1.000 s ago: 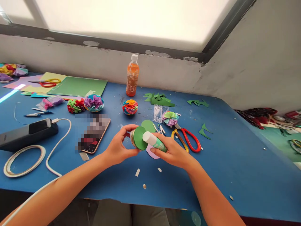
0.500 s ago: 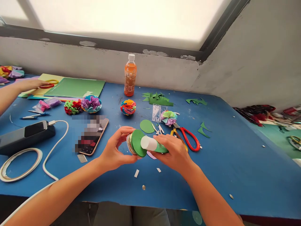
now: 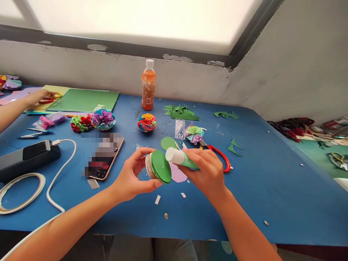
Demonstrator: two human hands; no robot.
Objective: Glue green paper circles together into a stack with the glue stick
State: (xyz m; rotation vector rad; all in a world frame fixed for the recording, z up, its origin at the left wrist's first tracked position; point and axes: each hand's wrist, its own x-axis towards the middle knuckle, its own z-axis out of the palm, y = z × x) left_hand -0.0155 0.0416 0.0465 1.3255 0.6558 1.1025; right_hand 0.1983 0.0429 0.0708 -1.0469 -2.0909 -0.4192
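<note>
My left hand [image 3: 135, 175] grips a stack of round paper discs [image 3: 161, 166] by its edge, tilted, with a green disc facing right. A small wet-looking streak shows on that green face. My right hand [image 3: 208, 168] is closed around a glue stick [image 3: 175, 156], green-bodied with a white end pointing left. The white end is just right of the green disc, seemingly apart from it. Beneath lie a purple paper disc [image 3: 178, 173] and a green paper disc [image 3: 168, 144]. Red-handled scissors [image 3: 223, 157] rest partly behind my right hand.
Several folded paper balls, one multicoloured [image 3: 146, 123], sit behind my hands, with an orange drink bottle [image 3: 149, 87] beyond. A phone [image 3: 108, 159], power bank [image 3: 29, 159], white cable and tape roll [image 3: 40, 186] are left. Another person's hand [image 3: 40, 97] is near scissors. Green scraps [image 3: 181, 111] lie behind.
My right hand has drawn the glue stick slightly away to the right and up from the green disc. The stack's green face now shows more fully. The other person's hand shifted left.
</note>
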